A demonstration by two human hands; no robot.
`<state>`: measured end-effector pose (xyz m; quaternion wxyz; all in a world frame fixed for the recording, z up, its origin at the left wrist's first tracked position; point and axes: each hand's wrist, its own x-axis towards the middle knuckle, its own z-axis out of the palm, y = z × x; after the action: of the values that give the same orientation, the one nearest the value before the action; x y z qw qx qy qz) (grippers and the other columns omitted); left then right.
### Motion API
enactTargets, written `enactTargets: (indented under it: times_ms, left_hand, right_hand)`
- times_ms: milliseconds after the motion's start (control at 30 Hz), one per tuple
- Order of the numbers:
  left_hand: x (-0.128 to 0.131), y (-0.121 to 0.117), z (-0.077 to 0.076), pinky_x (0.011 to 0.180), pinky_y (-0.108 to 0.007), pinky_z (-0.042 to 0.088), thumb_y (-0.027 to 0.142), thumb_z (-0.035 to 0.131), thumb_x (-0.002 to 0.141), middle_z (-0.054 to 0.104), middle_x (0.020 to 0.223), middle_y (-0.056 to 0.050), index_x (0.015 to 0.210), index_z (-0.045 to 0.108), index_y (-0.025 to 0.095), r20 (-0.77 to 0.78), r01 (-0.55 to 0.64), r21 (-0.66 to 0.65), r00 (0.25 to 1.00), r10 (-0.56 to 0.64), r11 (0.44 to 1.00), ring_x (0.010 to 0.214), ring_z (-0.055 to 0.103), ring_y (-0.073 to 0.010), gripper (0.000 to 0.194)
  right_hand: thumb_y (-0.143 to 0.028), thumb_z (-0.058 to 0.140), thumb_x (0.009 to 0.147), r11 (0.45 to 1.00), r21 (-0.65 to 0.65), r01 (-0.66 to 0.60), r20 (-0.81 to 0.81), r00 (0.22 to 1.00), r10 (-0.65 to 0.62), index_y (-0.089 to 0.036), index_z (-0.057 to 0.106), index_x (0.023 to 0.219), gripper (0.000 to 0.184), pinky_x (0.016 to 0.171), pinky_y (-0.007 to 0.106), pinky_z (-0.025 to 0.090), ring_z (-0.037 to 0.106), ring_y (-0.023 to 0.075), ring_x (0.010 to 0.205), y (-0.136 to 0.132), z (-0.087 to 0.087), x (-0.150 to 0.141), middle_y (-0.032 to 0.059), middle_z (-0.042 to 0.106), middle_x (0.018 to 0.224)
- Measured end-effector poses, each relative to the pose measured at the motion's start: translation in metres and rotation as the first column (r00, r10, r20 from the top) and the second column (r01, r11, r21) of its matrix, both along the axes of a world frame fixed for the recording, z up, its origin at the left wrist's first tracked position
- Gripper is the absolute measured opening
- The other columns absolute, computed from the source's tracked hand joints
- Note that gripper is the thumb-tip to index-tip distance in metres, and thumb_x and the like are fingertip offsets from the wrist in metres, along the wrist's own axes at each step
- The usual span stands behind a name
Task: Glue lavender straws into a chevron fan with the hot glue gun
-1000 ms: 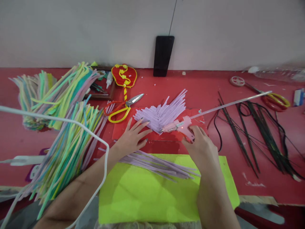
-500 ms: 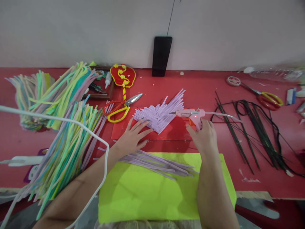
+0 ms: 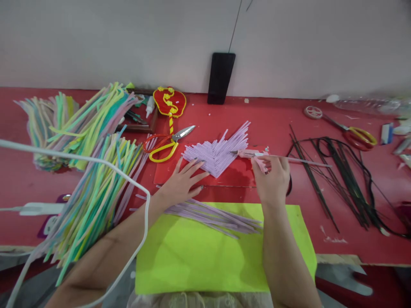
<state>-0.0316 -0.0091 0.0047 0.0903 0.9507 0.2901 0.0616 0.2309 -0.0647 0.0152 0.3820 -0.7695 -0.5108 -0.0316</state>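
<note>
My left hand (image 3: 184, 182) lies flat with its fingers spread. Its fingertips rest at the lower left edge of a V-shaped panel of lilac pipe cleaners (image 3: 218, 154), laid side by side on a red board. A pink glue gun (image 3: 252, 153) is tilted over on its side in my right hand (image 3: 272, 175), its fingers closed around the handle. The nozzle points left, at the panel's right wing; whether it touches is unclear. A long thin glue stick (image 3: 310, 162) sticks out behind the gun. Loose lilac pipe cleaners (image 3: 218, 219) lie just below my left hand.
Scissors (image 3: 163, 149) lie left of the panel, beside a red and yellow ornament (image 3: 170, 102). Bundles of coloured pipe cleaners (image 3: 96, 196) fill the left. A white cable (image 3: 146, 214) crosses the left foreground. A black phone (image 3: 221, 79) leans on the wall. Dark stems (image 3: 346, 184) lie right.
My right hand has turned the glue gun from upright onto its side, with the nozzle still near the panel's right wing. My left hand has stayed in place. The whole view has shifted slightly.
</note>
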Motion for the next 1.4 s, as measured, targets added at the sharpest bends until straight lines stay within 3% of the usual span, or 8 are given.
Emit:
enactTargets:
  times_ms: [133,300,567,867,1267,1400]
  left_hand:
    - [-0.001,0.0,-0.001,0.112,-0.06,0.014,0.034,0.046,0.092,0.037,0.148,-0.009,0.134,0.048,0.027,0.01,0.005,0.024,1.0,-0.005,1.0,0.138,0.029,-0.029,0.043]
    - [-0.001,0.0,-0.001,0.112,-0.06,0.016,0.033,0.047,0.092,0.04,0.146,-0.009,0.134,0.048,0.027,0.019,0.008,0.033,1.0,-0.009,0.999,0.138,0.031,-0.0297,0.043]
    - [0.0,0.0,0.001,0.11,-0.06,0.02,0.033,0.046,0.092,0.038,0.147,-0.01,0.135,0.047,0.027,0.002,0.002,0.001,1.0,-0.002,1.0,0.138,0.029,-0.0309,0.044]
    - [-0.002,0.002,0.002,0.111,-0.057,0.021,0.032,0.047,0.091,0.038,0.148,-0.01,0.133,0.049,0.026,0.017,0.012,-0.02,1.0,-0.012,1.0,0.139,0.029,-0.0292,0.042]
    - [-0.004,0.007,-0.002,0.115,-0.056,0.002,0.028,0.041,0.093,0.041,0.147,-0.004,0.134,0.047,0.025,0.028,-0.003,-0.065,1.0,0.005,0.998,0.139,0.03,-0.0241,0.042]
    - [-0.005,0.008,0.0,0.115,-0.056,0.001,0.027,0.04,0.093,0.043,0.146,-0.003,0.134,0.048,0.025,0.03,-0.005,-0.061,1.0,0.007,0.998,0.139,0.031,-0.0233,0.041]
  right_hand:
    - [-0.03,0.054,0.087,0.943,0.026,-0.331,-0.002,0.943,0.332,-0.022,0.064,0.088,0.013,0.083,0.04,0.047,0.055,0.0221,0.09,0.003,-0.005,-0.029,0.0065,0.06,0.089]
    - [-0.026,0.055,0.088,0.886,-0.061,-0.459,0.024,0.887,0.461,-0.022,0.066,0.092,0.012,0.082,0.038,0.046,0.056,0.0215,0.087,0.004,-0.015,-0.051,0.0061,0.061,0.091]
    - [-0.028,0.052,0.089,0.846,-0.154,-0.511,-0.026,0.858,0.513,-0.023,0.066,0.095,0.016,0.085,0.039,0.044,0.058,0.0221,0.092,0.003,-0.015,-0.058,0.0064,0.064,0.096]
    - [-0.028,0.053,0.089,0.848,-0.198,-0.492,-0.014,0.867,0.499,-0.022,0.067,0.098,0.018,0.082,0.041,0.044,0.057,0.0246,0.092,0.004,-0.015,-0.062,0.0081,0.064,0.098]
    - [-0.029,0.052,0.089,0.851,-0.18,-0.494,-0.038,0.868,0.495,-0.022,0.067,0.095,0.018,0.08,0.04,0.045,0.057,0.0242,0.092,0.005,-0.019,-0.061,0.008,0.064,0.096]
    - [-0.029,0.053,0.089,0.853,-0.17,-0.494,-0.039,0.868,0.495,-0.022,0.067,0.095,0.017,0.081,0.041,0.046,0.058,0.0244,0.091,0.005,-0.019,-0.06,0.0081,0.064,0.095]
